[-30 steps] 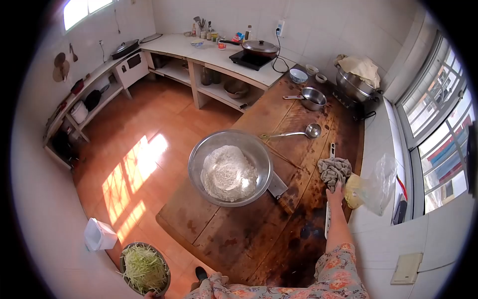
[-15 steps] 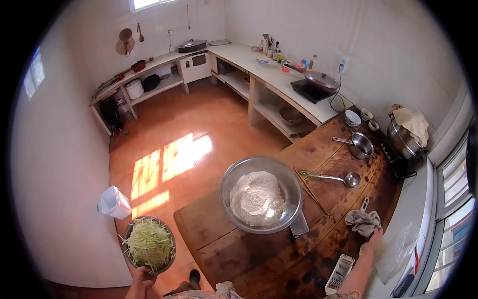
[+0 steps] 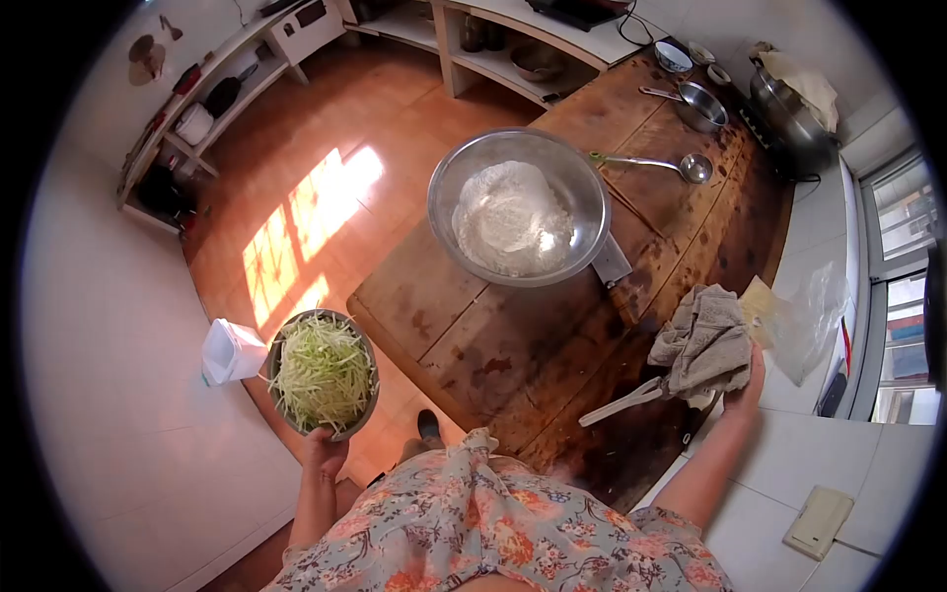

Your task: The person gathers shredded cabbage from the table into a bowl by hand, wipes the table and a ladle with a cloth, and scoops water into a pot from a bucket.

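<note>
My left hand (image 3: 324, 452) grips the rim of a metal bowl (image 3: 371, 405) heaped with shredded pale-green vegetable (image 3: 321, 370), held out over the floor beside the table. At the table's right edge, my right hand (image 3: 747, 380) is closed on a crumpled grey cloth (image 3: 705, 340); its fingers are mostly hidden behind the folds. A long pale handle (image 3: 621, 402) pokes out to the left from under the cloth, and what it belongs to is covered. A large metal basin (image 3: 441, 242) holding a mound of white flour (image 3: 513, 217) stands on the wooden table (image 3: 444, 365).
A ladle (image 3: 695, 169), chopsticks (image 3: 636, 202) and a saucepan (image 3: 702, 107) lie farther back on the table. Small bowls (image 3: 673, 56) and a large pot (image 3: 789, 109) stand beyond. A white bin (image 3: 234, 351) is by the left wall. A clear plastic bag (image 3: 814, 321) lies near the window.
My view has tilted downward. My right hand has gathered up the grey cloth and brought it nearer; the grater seen on the table before no longer shows. The left hand still holds the bowl.
</note>
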Available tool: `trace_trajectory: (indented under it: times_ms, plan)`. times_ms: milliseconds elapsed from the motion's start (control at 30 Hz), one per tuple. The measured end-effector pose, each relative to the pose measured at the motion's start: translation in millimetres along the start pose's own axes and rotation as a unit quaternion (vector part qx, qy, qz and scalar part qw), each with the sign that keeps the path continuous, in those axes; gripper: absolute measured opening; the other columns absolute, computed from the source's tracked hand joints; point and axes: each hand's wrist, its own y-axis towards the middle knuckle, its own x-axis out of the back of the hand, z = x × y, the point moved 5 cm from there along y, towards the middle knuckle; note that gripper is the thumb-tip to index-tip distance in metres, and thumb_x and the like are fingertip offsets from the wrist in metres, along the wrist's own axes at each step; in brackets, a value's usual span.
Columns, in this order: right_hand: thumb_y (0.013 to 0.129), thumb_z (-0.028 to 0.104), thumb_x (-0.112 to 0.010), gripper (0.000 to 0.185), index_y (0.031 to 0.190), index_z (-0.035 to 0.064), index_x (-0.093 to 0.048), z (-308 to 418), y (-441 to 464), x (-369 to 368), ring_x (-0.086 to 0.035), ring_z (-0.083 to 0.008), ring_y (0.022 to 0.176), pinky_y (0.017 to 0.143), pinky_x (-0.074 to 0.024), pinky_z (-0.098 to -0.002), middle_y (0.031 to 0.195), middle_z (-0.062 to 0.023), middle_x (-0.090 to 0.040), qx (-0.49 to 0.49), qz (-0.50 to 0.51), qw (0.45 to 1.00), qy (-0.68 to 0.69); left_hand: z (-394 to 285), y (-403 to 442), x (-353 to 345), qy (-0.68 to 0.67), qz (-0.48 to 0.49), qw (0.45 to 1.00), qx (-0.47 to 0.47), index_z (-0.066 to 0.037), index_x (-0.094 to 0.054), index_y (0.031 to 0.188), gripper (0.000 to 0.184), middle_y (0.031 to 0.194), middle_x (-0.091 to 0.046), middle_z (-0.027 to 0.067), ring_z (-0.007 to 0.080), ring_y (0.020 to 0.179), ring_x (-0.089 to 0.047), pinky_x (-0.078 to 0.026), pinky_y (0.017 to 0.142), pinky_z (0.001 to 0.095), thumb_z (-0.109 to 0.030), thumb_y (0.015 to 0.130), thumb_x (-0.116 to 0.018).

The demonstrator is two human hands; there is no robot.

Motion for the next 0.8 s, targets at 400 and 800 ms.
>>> trace_trajectory:
  times_ms: [400, 800]
  plan:
    - [0.083, 0.024, -0.054, 0.057, 0.131, 0.0136, -0.027, -123.6, -70.4, -125.2, -0.017, -0.0383, 0.125, 0.095, -0.0268, -0.0449, 0.135, -0.0234, -0.018, 0.004, 0.072, 0.802, -0.593, -4.2, 12.1, 21.8, -0.013, -0.025, 0.999, 0.044, 0.006, -0.046, 0.103, 0.043, 0.107, -0.052, 0.0143, 0.0261, 0.101, -0.048, -0.037, 0.093, 0.0330, 0.003, 0.060, -0.047]
    - [0.066, 0.001, -0.064, 0.050, 0.111, 0.0194, -0.050, -128.3, -43.2, -87.2, -0.041, -0.0355, 0.106, 0.088, -0.0373, -0.0404, 0.118, -0.0165, -0.041, 0.111, 0.020, 0.846, -0.520, -39.0, 37.5, 60.4, 0.090, 0.011, 0.991, 0.096, -0.001, -0.041, 0.116, 0.058, 0.113, -0.049, 0.0105, 0.0251, 0.106, -0.045, -0.037, 0.094, 0.0345, 0.005, 0.058, -0.050]
